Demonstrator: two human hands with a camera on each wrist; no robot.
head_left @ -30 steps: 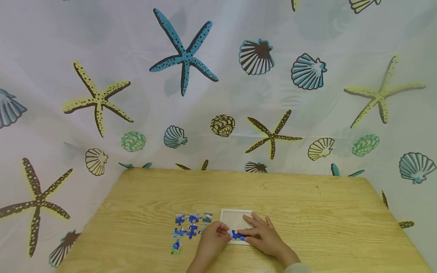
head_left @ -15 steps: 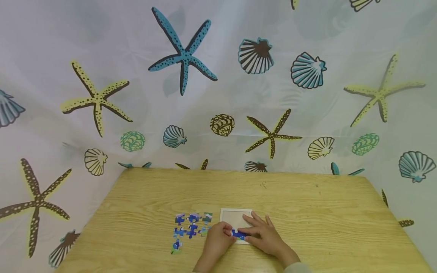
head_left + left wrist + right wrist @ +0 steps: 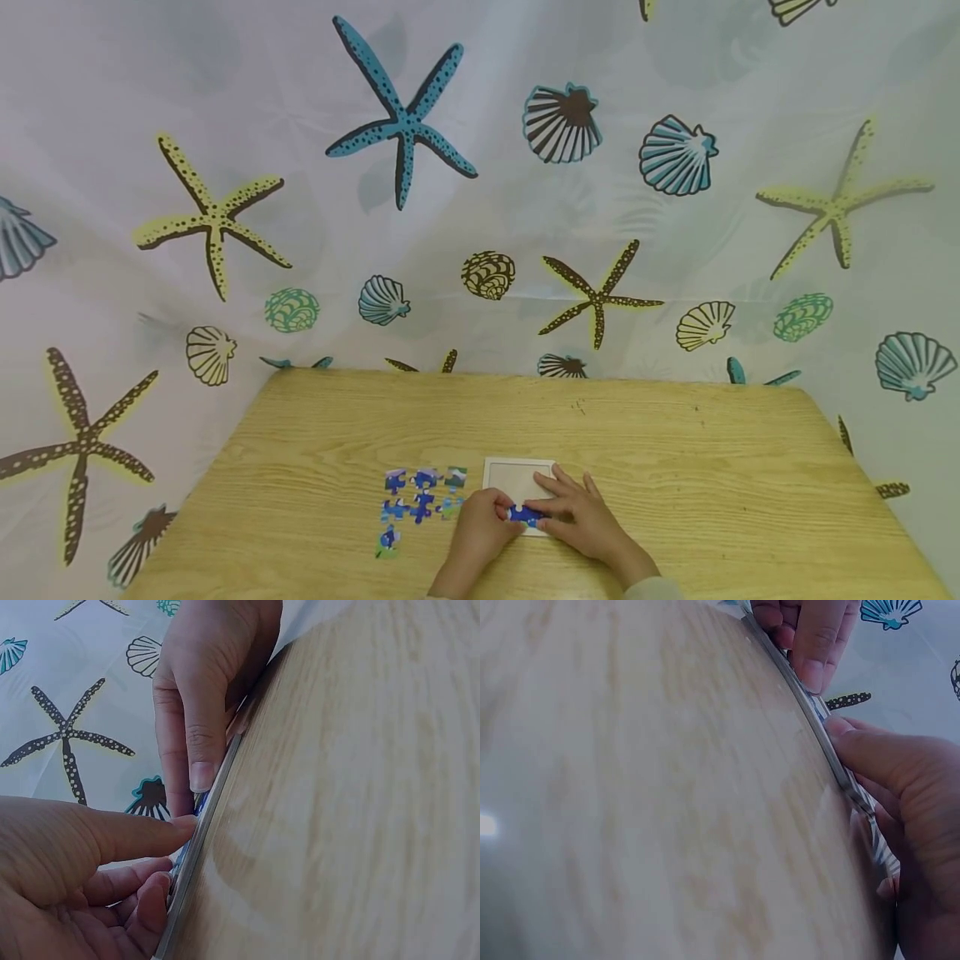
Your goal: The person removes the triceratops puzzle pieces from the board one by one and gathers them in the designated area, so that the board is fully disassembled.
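Observation:
A white square puzzle frame [image 3: 517, 461] lies on the table, with blue jigsaw pieces [image 3: 528, 515] along its near side. My left hand [image 3: 480, 527], fingers curled, pinches a blue puzzle piece at the near left corner; the fingertips hide most of it. In the left wrist view the left thumb [image 3: 142, 836] lies at the frame's edge. My right hand [image 3: 587, 525] rests over the frame's right side, fingers extended, index finger and thumb touching the blue pieces. The right wrist view has the right thumb [image 3: 870, 750] against the frame edge [image 3: 817, 727], close to the left fingertips.
Several loose puzzle pieces [image 3: 422, 507] lie in loose rows left of the frame, with a green and blue one [image 3: 387, 542] nearest the front. Wood-grain table [image 3: 712, 483] surrounds them. A cloth [image 3: 465, 208] printed with starfish and shells hangs behind and at both sides.
My left hand has shifted a little to the right along the frame's near edge, uncovering more of a loose piece at its left. The right hand stays in place.

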